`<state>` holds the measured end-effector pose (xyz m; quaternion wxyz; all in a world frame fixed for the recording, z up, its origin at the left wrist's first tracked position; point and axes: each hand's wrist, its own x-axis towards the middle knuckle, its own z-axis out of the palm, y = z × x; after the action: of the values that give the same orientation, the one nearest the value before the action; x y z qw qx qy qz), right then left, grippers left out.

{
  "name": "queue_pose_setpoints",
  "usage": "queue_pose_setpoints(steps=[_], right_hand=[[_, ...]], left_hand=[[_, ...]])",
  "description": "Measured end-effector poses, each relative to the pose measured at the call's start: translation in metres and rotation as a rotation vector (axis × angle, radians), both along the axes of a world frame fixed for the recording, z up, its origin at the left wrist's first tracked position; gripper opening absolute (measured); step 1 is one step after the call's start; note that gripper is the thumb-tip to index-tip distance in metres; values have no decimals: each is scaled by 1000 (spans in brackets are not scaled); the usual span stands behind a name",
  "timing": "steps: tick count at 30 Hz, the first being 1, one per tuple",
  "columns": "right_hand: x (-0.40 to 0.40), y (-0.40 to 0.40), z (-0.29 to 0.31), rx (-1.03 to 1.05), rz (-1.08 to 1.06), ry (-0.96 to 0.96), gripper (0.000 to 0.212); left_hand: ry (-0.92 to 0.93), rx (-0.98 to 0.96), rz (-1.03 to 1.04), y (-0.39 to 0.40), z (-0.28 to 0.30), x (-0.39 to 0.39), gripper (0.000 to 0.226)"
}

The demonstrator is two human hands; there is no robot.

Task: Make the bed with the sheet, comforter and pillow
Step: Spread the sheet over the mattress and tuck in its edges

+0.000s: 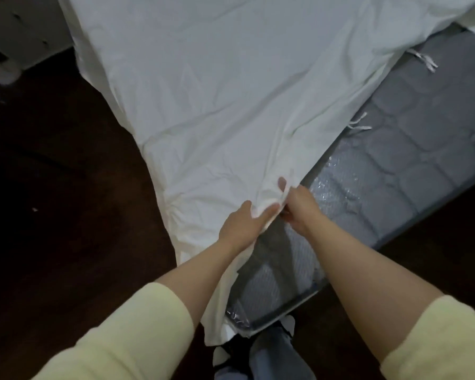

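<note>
A white sheet (203, 91) lies spread over most of a grey quilted mattress (412, 149), hanging off its left side toward the floor. The mattress's right part and near corner are bare, with clear plastic wrap over the near end. My left hand (243, 223) grips a bunched fold of the sheet's edge near the corner. My right hand (299, 207) pinches the same edge just beside it, thumb on top of the cloth. Small white ties (361, 124) hang from the sheet's edge on the mattress. No comforter or pillow is clearly visible.
Dark wooden floor (61, 201) surrounds the bed on the left and lower right. A pale piece of furniture (25, 26) stands at the top left. My legs in jeans (274, 352) are at the mattress corner, bottom centre.
</note>
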<state>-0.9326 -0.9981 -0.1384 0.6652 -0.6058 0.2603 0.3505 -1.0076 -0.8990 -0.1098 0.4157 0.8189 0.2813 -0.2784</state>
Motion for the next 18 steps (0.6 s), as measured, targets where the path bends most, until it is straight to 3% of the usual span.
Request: queue_pose_setpoints(steps=[3, 6, 10, 13, 16, 18], right_hand=[[-14, -6, 14, -259, 77, -80, 22], [-30, -15, 43, -330, 44, -121, 25], [-55, -32, 73, -344, -99, -172, 29], [-75, -35, 98, -200, -296, -101, 34], [-95, -42, 119, -413, -237, -101, 44], [-113, -52, 137, -538, -170, -216, 63]], left_hand=[[-39, 389, -257, -8, 4, -18, 56], [-140, 530, -300, -7, 16, -34, 45], [-151, 540, -281, 4, 42, -60, 43], [-134, 516, -225, 19, 67, -83, 29], [-121, 330, -266, 26, 91, -105, 18], [-83, 190, -338, 19, 106, -123, 12]])
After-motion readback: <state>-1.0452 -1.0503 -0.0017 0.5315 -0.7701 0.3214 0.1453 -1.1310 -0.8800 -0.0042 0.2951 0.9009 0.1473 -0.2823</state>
